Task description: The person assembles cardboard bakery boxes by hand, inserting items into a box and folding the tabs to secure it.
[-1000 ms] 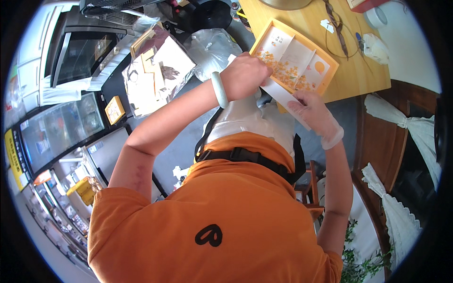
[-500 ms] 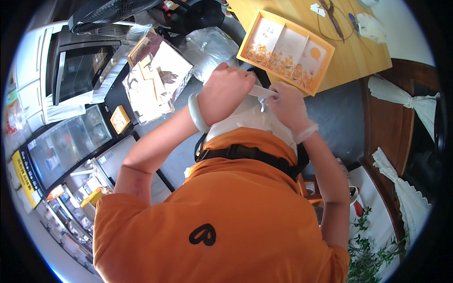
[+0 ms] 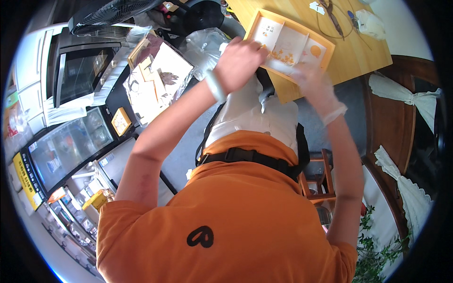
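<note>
Here on my feed, the left hand (image 3: 241, 62) is up by the near left corner of the box, its fingers curled in and pinching one end of a pale strip (image 3: 282, 69). The strip runs across to the right hand (image 3: 315, 85), just in front of the box's near edge, and it's smeared by motion along with that hand. The right hand's fingers are too blurred for me; I can't tell if they're pressed together on the strip or simply resting against it. That hand wears a see-through glove (image 3: 336, 113), bunched at the wrist, while a pale bangle (image 3: 215, 86) circles the other wrist.

The shallow box (image 3: 328, 57), yellow-rimmed, sits on the left part of the wooden surface (image 3: 353, 56). I can see thin upright dividers splitting it and orange flowers printed inside, partly covered by the hands. Further right on the surface I've got a crumpled white packet (image 3: 370, 24) near a thin loop of cord.

Over to the left, away from the surface, there's a clear plastic bag (image 3: 203, 43), and beside it a plastic-wrapped bundle (image 3: 174, 59) of white and brown pieces. A dark fan (image 3: 115, 14) fills the top left.
</note>
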Demonstrator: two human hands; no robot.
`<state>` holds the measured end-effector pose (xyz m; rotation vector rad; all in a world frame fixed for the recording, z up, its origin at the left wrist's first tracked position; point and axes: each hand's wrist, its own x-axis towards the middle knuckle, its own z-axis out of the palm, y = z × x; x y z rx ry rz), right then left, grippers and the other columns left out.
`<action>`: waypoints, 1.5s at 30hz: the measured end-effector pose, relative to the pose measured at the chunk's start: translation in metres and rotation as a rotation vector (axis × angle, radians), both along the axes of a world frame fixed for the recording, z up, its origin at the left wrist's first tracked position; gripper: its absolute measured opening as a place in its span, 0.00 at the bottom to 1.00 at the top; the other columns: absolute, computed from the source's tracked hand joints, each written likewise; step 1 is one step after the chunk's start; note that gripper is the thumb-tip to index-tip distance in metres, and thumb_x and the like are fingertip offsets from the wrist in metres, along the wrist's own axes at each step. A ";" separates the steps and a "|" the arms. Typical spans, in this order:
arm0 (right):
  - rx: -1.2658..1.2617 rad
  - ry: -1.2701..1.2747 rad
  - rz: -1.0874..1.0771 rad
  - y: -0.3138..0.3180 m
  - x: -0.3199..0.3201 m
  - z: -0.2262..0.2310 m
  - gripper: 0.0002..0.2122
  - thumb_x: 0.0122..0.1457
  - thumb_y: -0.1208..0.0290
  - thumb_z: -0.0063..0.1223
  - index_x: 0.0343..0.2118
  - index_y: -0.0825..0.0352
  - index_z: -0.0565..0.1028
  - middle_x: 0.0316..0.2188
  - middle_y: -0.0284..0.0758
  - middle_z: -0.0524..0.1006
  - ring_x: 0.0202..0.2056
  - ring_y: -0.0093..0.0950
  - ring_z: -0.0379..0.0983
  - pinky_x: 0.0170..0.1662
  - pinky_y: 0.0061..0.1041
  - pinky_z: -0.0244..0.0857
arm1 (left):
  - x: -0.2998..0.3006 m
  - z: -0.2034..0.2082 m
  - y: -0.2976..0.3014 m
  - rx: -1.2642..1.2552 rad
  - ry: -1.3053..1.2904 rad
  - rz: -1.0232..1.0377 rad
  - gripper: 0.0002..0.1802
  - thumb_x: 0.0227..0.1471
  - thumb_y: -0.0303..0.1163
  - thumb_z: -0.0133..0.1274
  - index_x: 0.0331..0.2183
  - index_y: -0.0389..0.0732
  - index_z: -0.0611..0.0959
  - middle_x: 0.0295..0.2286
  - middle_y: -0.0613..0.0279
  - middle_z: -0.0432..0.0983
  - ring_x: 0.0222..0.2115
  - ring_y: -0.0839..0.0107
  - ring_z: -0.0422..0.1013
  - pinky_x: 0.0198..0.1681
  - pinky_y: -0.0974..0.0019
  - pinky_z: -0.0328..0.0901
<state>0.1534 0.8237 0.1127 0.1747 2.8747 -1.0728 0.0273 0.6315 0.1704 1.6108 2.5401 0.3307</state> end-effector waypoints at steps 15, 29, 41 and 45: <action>0.338 -0.064 -0.028 0.042 -0.042 -0.065 0.05 0.52 0.70 0.52 0.29 0.65 0.76 0.30 0.40 0.75 0.37 0.40 0.72 0.39 0.38 0.66 | -0.062 -0.120 0.068 -0.196 -0.083 -0.118 0.10 0.44 0.22 0.51 0.33 0.41 0.80 0.31 0.55 0.77 0.36 0.55 0.72 0.38 0.56 0.67; 0.307 -0.173 0.014 0.051 -0.048 -0.068 0.06 0.54 0.70 0.46 0.26 0.63 0.76 0.29 0.40 0.76 0.35 0.41 0.73 0.38 0.36 0.66 | -0.065 -0.125 0.067 -0.137 -0.170 -0.058 0.06 0.46 0.31 0.55 0.31 0.45 0.81 0.30 0.58 0.78 0.35 0.58 0.73 0.37 0.57 0.67; 0.432 -0.138 0.174 0.076 -0.024 -0.099 0.09 0.59 0.66 0.45 0.39 0.60 0.75 0.30 0.41 0.76 0.34 0.40 0.74 0.36 0.36 0.68 | -0.070 -0.133 0.065 -0.217 -0.103 -0.119 0.11 0.51 0.41 0.51 0.33 0.48 0.83 0.28 0.59 0.78 0.31 0.57 0.74 0.35 0.56 0.68; 0.411 -0.179 0.084 0.069 -0.024 -0.088 0.10 0.59 0.67 0.45 0.39 0.58 0.77 0.33 0.40 0.75 0.35 0.39 0.74 0.38 0.35 0.68 | -0.069 -0.134 0.062 -0.204 -0.138 -0.101 0.12 0.52 0.42 0.50 0.34 0.48 0.83 0.28 0.60 0.79 0.31 0.57 0.74 0.35 0.56 0.68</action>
